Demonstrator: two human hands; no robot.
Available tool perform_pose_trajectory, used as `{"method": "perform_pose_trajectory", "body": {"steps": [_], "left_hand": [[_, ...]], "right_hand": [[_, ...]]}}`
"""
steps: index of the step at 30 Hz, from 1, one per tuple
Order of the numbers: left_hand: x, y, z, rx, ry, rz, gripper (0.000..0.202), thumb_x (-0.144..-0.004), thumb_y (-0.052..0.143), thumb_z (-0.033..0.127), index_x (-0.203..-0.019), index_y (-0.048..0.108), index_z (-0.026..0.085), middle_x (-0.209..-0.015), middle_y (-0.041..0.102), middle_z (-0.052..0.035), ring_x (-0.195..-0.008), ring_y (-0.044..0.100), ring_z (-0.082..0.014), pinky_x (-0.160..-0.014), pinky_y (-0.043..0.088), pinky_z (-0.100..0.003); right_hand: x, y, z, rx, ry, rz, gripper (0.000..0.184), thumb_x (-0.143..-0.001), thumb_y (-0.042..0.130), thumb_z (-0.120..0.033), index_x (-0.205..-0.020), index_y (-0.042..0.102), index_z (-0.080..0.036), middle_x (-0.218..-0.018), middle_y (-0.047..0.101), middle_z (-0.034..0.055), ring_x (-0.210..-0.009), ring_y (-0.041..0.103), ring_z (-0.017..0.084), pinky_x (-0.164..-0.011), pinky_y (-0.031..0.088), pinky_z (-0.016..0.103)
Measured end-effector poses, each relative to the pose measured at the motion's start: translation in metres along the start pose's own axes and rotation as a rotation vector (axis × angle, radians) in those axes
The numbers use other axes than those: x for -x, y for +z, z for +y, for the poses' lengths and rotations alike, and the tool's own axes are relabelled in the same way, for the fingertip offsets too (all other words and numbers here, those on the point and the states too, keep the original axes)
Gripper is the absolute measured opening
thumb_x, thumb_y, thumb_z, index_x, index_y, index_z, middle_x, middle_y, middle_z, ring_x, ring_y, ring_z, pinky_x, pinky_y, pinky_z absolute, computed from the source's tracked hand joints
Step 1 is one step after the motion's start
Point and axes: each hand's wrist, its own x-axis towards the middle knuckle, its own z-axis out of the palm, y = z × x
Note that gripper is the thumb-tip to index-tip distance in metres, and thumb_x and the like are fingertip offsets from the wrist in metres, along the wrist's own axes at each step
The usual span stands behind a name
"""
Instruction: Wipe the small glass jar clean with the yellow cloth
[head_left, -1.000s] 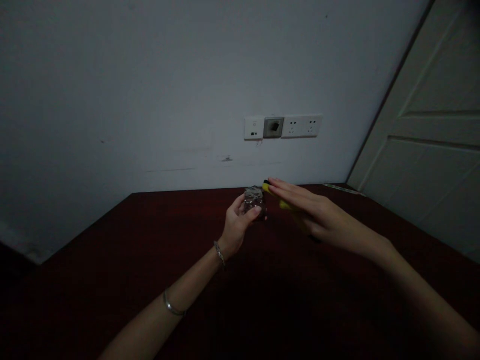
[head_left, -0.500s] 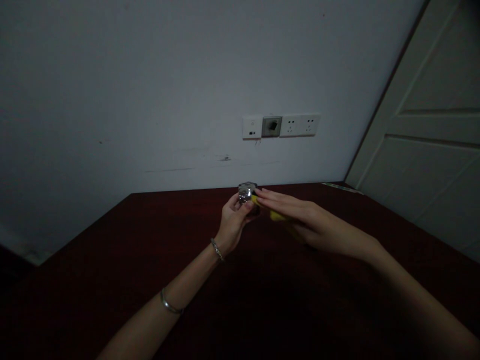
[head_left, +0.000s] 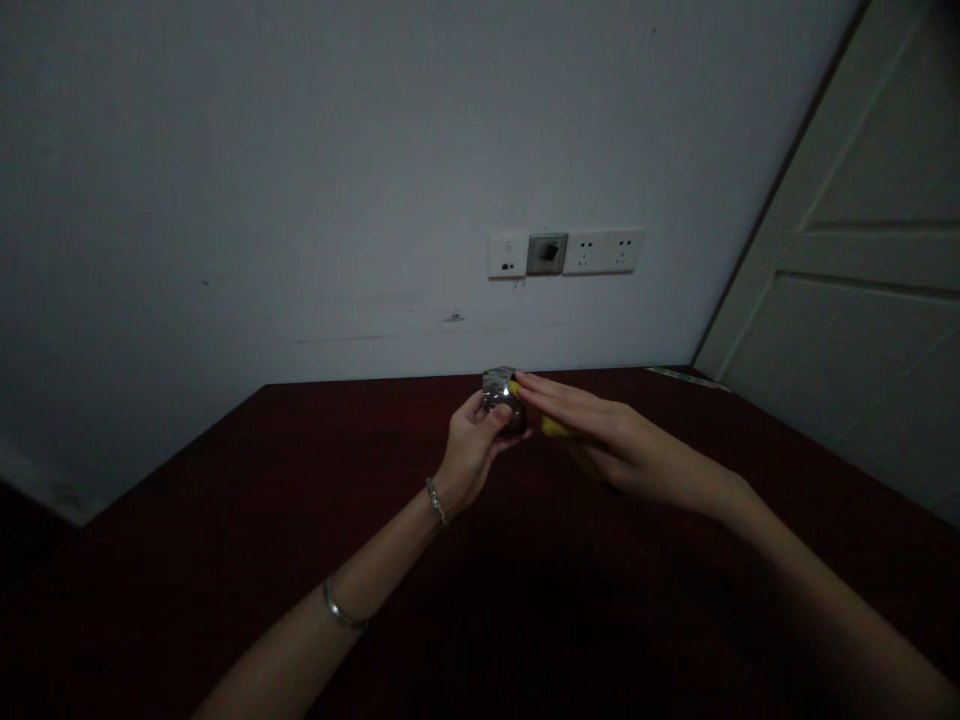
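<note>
My left hand is wrapped round a small shiny, silvery object, its thumb across the near side. What kind of object it is, I cannot make out in the dim light. From the right, my right hand presses a yellow cloth against the object's right side with fingers stretched together. Most of the cloth is hidden under the palm. Both hands are above the dark red tabletop, near its far edge.
The dark red table reaches back to a pale wall. A row of sockets and a switch plate is on that wall. A panelled door stands at the right, and a thin printed strip lies at the table's back right.
My right hand and the yellow cloth have shifted slightly on the silvery object. The object appears turned a little in my left hand, and the whole view has moved slightly.
</note>
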Motion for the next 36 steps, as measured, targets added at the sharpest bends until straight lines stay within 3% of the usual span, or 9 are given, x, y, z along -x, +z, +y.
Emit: {"method": "perform_pose_trajectory", "body": {"steps": [4, 11, 18, 24, 30, 36], "left_hand": [[-0.003, -0.002, -0.001, 0.025, 0.0, 0.022, 0.047, -0.063, 0.08, 0.041, -0.098, 0.062, 0.015, -0.1, 0.065, -0.0086, -0.087, 0.063, -0.019, -0.076, 0.054, -0.037], [0.002, -0.003, -0.005, 0.02, -0.048, -0.042, 0.051, -0.062, 0.081, 0.043, -0.099, 0.061, 0.014, -0.095, 0.065, -0.0095, -0.079, 0.066, -0.0202, -0.079, 0.054, -0.042], [0.002, 0.001, -0.001, 0.034, -0.026, -0.039, 0.048, -0.062, 0.081, 0.042, -0.097, 0.063, 0.016, -0.099, 0.065, -0.0086, -0.083, 0.063, -0.0192, -0.077, 0.054, -0.041], [-0.005, -0.006, -0.001, 0.014, 0.015, 0.012, 0.049, -0.061, 0.081, 0.04, -0.1, 0.063, 0.016, -0.105, 0.065, -0.0098, -0.09, 0.062, -0.0197, -0.076, 0.053, -0.034], [-0.009, -0.012, -0.009, -0.131, 0.122, 0.02, 0.069, -0.051, 0.087, 0.036, -0.11, 0.058, 0.015, -0.113, 0.064, -0.0118, -0.107, 0.059, -0.0262, -0.095, 0.046, -0.042], [-0.007, -0.009, -0.011, -0.225, 0.179, -0.022, 0.073, -0.048, 0.088, 0.032, -0.111, 0.055, 0.016, -0.113, 0.064, -0.0117, -0.108, 0.059, -0.0252, -0.099, 0.042, -0.041]], "right_hand": [[-0.001, -0.001, -0.002, -0.017, -0.017, -0.041, 0.081, -0.079, 0.035, 0.009, -0.146, 0.021, -0.033, -0.154, 0.026, -0.003, -0.14, 0.024, 0.015, -0.116, 0.024, 0.045], [-0.001, 0.0, 0.006, 0.017, -0.003, 0.14, 0.075, -0.081, 0.035, 0.005, -0.145, 0.026, -0.032, -0.154, 0.026, -0.0006, -0.14, 0.025, 0.018, -0.115, 0.021, 0.049], [-0.002, 0.007, 0.005, -0.006, -0.016, 0.087, 0.076, -0.081, 0.036, 0.006, -0.146, 0.024, -0.032, -0.154, 0.026, 0.0004, -0.14, 0.025, 0.017, -0.115, 0.023, 0.05], [-0.003, 0.007, 0.002, -0.047, -0.059, 0.03, 0.076, -0.08, 0.036, 0.007, -0.144, 0.029, -0.034, -0.152, 0.031, -0.0024, -0.14, 0.027, 0.016, -0.114, 0.027, 0.048], [-0.002, 0.005, 0.01, 0.003, -0.068, 0.152, 0.069, -0.083, 0.037, 0.004, -0.144, 0.032, -0.029, -0.15, 0.035, 0.0011, -0.139, 0.03, 0.017, -0.115, 0.024, 0.048], [0.0, 0.008, 0.009, 0.185, -0.071, 0.1, 0.085, -0.069, 0.032, 0.013, -0.146, 0.028, -0.023, -0.152, 0.03, 0.0047, -0.141, 0.021, 0.017, -0.115, 0.024, 0.047]]}}
